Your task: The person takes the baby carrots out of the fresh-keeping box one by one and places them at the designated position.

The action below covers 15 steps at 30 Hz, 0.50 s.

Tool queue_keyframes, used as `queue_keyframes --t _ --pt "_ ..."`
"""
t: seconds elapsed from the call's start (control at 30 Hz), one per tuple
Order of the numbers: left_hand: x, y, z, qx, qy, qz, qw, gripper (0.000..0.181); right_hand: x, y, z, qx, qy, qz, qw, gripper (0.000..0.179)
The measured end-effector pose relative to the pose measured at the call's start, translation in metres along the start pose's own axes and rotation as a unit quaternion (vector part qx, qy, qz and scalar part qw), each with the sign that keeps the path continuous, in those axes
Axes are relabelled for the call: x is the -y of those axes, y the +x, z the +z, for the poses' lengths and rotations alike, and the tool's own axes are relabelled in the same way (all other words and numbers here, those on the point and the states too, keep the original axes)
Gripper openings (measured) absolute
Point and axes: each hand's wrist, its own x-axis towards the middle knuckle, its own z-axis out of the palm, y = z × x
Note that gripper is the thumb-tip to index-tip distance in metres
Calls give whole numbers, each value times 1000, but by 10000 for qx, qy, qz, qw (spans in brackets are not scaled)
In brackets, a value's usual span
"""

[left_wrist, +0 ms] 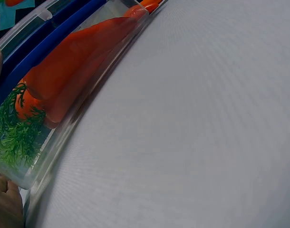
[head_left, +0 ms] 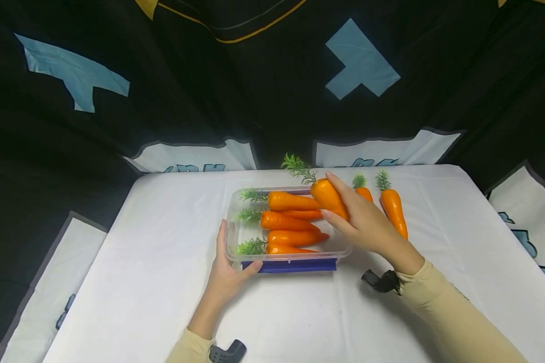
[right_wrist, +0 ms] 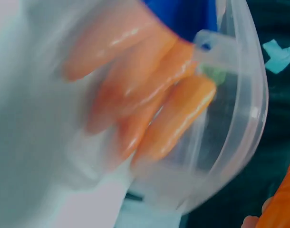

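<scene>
My right hand (head_left: pixel 368 224) grips an orange carrot (head_left: pixel 328 195) with a green leafy top, held over the right part of a clear plastic container (head_left: pixel 340 247). In the right wrist view, that carrot (right_wrist: pixel 283 204) shows at the lower right with fingertips behind it. Several carrots (head_left: pixel 290 221) lie side by side inside the container, their green tops to the left. At the container's left front corner, my left hand (head_left: pixel 227 277) holds it, the thumb by the blue front latch (head_left: pixel 297 265) and the fingers along the left wall. The left wrist view shows the blue latch (left_wrist: pixel 45 47) and carrots through the wall.
Two more carrots lie on the white table (head_left: pixel 163 242) right of the container: one (head_left: pixel 364 193) partly behind my right hand, another (head_left: pixel 394 209) farther right. Behind the table hangs a dark cloth (head_left: pixel 263 91) with light blue patches.
</scene>
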Motion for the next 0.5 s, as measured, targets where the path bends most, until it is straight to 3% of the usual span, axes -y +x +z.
queue_keyframes --t 0.5 --pt "-1 0 -1 -4 64 12 10000 121 -74 -56 -25 -961 -244 962 9904 77"
